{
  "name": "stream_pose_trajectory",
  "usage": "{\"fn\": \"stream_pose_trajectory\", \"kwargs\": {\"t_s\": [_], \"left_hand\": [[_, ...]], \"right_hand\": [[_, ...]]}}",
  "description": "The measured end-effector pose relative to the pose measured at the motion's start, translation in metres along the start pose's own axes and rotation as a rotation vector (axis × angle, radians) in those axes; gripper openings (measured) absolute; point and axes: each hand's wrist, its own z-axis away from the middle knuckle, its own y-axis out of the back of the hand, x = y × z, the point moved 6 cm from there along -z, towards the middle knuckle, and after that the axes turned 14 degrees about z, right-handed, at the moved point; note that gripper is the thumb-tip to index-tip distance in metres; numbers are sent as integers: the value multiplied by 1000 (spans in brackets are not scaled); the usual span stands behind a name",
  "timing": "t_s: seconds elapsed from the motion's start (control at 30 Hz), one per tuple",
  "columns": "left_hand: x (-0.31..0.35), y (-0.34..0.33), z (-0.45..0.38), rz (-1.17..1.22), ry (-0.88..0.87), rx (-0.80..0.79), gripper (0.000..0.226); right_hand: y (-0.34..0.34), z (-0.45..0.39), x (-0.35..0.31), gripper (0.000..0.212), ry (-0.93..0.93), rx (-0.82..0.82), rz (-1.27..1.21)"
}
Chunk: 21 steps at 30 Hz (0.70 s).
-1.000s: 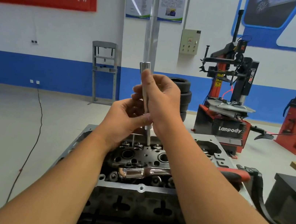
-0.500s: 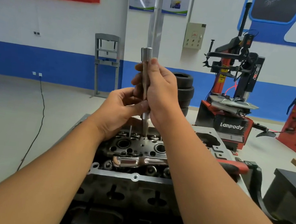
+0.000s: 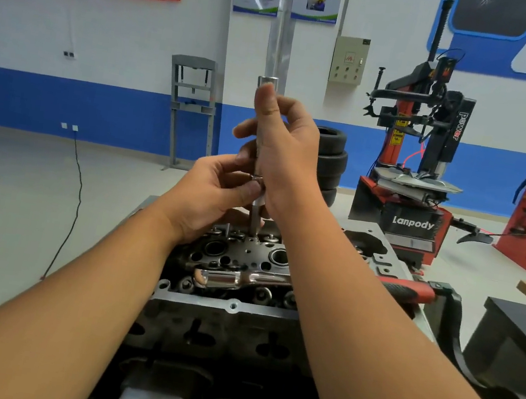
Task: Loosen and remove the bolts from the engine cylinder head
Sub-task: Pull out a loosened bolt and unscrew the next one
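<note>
The grey engine cylinder head (image 3: 225, 308) lies in front of me, its far end under my hands. A long silver socket extension (image 3: 265, 85) stands upright over it, and its lower shaft (image 3: 255, 218) reaches down to the head's far middle. My right hand (image 3: 287, 155) grips the upper part of the tool, thumb along its side. My left hand (image 3: 218, 189) pinches the shaft lower down, thumb against it. A thin stud (image 3: 227, 228) sticks up just left of the shaft. The tool's bottom tip is hidden in the head.
A chrome ratchet with a red handle (image 3: 410, 289) lies across the head. A red tyre changer (image 3: 417, 188) and stacked tyres (image 3: 331, 155) stand behind. A black cabinet (image 3: 520, 343) is at the right, a black cable (image 3: 73, 191) on the floor at the left.
Both hands have kept their grip on the tool. The shaft stays upright over the same spot, and my right hand's fingers have shifted a little on it; the camera has tilted slightly.
</note>
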Motion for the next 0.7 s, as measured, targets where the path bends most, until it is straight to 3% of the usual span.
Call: {"fn": "stream_pose_trajectory", "kwargs": {"t_s": [0.2,0.37,0.47,0.6,0.7], "left_hand": [[5,5,0,-144,-84,115,30],[-4,2,0,61,57,-28,29],[-2,3,-1,-14,19,3,27],[0,4,0,-109,-2,44,35],[-2,1,0,65,91,7,36]], "right_hand": [[-3,1,-2,46,4,-19,48],[0,-1,2,42,-36,-1,-27],[3,-2,3,31,-23,10,-91],[5,-4,2,33,10,36,-58],[2,-5,3,43,-4,1,-52]]}}
